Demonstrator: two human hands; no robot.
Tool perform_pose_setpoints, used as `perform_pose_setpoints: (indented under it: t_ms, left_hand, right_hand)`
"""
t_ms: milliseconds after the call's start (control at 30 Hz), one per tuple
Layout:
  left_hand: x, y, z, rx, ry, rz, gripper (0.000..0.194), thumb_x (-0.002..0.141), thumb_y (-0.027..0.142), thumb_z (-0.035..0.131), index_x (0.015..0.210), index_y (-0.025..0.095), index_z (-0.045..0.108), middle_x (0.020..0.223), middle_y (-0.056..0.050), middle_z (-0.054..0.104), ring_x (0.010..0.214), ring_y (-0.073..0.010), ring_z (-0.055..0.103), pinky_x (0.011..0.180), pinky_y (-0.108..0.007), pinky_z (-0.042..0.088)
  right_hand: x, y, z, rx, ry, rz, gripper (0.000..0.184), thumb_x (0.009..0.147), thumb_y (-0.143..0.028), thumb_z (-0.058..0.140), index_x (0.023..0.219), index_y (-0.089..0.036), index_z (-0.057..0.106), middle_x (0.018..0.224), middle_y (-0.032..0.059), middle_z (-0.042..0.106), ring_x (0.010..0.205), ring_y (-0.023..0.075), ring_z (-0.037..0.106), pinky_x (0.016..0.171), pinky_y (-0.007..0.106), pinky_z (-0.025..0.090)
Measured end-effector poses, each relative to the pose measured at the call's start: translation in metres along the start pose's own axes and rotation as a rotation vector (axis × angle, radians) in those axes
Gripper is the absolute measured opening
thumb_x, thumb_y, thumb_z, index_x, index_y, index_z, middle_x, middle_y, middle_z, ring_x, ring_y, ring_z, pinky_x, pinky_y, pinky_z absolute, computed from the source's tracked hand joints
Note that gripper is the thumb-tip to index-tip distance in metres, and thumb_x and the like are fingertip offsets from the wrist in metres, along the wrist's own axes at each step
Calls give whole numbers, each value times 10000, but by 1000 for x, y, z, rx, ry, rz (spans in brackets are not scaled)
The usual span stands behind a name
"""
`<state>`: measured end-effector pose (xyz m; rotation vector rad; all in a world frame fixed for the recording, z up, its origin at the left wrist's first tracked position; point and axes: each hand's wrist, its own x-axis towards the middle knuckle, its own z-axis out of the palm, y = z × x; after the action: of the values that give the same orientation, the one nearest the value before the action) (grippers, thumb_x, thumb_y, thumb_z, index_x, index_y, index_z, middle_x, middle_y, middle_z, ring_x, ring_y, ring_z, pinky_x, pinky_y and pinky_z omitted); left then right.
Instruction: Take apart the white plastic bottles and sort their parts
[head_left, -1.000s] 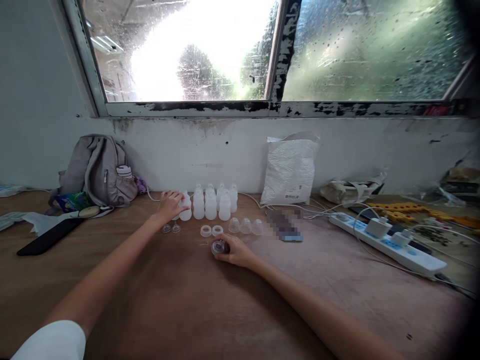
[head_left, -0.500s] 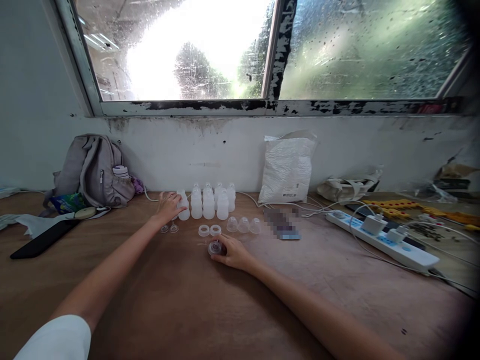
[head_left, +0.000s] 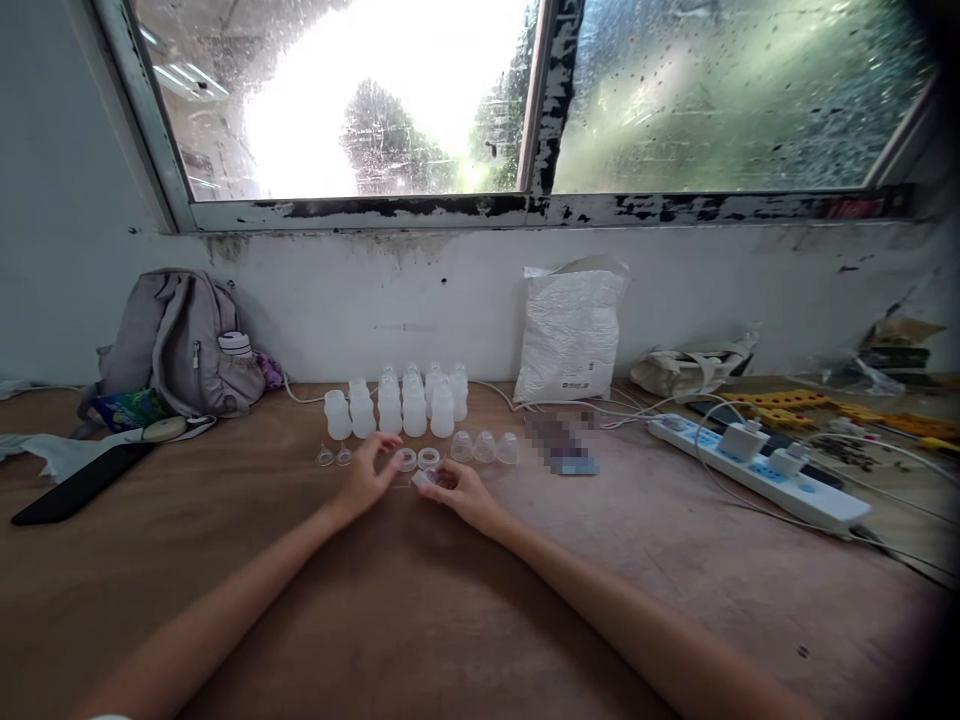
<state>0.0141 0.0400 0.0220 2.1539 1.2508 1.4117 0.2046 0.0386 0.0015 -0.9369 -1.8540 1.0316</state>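
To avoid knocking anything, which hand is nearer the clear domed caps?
Right: the right hand is just in front of the domed caps; the left hand is farther left.

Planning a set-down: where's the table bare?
Bare: between left forearm and right forearm; outside each, up to black slab and power strip respectively. Crowded: around left hand and right hand (bottles, rings, clear domes); far right (cables, yellow parts).

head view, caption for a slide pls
Right hand holding a small clear part before white rings and bottles
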Motion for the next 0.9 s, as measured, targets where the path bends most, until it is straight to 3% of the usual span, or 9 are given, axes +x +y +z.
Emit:
perform_pose_setpoints:
  t_ms: [133, 267, 433, 667, 900]
  left_hand:
    - [-31, 19, 31, -470, -273, -289, 331, 803, 383, 462, 1074, 194, 442, 1062, -73, 546, 962, -175, 535, 859, -318, 401]
    - [-34, 19, 34, -747, -229, -455, 379, 748, 389, 548, 1053, 187, 450, 1054, -74, 565, 992, -198, 527, 846, -323, 411]
    - [-30, 15, 28, -921, -177, -579, 378, 748, 367, 550, 1057, 160, 484, 976, -74, 594, 872, -192, 583, 828, -342, 429]
    - [-32, 16, 29, -854, -87, -583, 342, 708, 315, 604, 1001, 171, 501, 993, -67, 574, 910, -178, 550, 773, -291, 453]
    - [-31, 18, 25, -721, -90, -533, 351, 696, 307, 606, 1008, 162, 540, 1034, -82, 555, 945, -197, 531, 751, -277, 458]
  right_hand:
    - [0, -4, 9, 296, 95, 117, 341, 678, -486, 577, 725, -158, 497, 533, -46, 470, 406, 60, 407, 361, 178, 321]
    - [-4, -5, 16, 352, 115, 135, 323, 673, -455, 600, 774, -164, 505, 564, -58, 462, 346, 25, 339, 297, 158, 261]
    - [-6, -5, 18, 397, 65, 118, 405, 618, -350, 676, 939, -199, 480, 648, -61, 477, 388, 34, 412, 303, 148, 314]
    - [-6, -7, 15, 460, 90, 148, 310, 700, -402, 582, 897, -175, 508, 534, -59, 486, 391, 70, 459, 346, 183, 386]
    - [-5, -7, 16, 493, 133, 165, 280, 646, -351, 634, 818, -161, 521, 588, -38, 535, 418, 73, 486, 381, 196, 415]
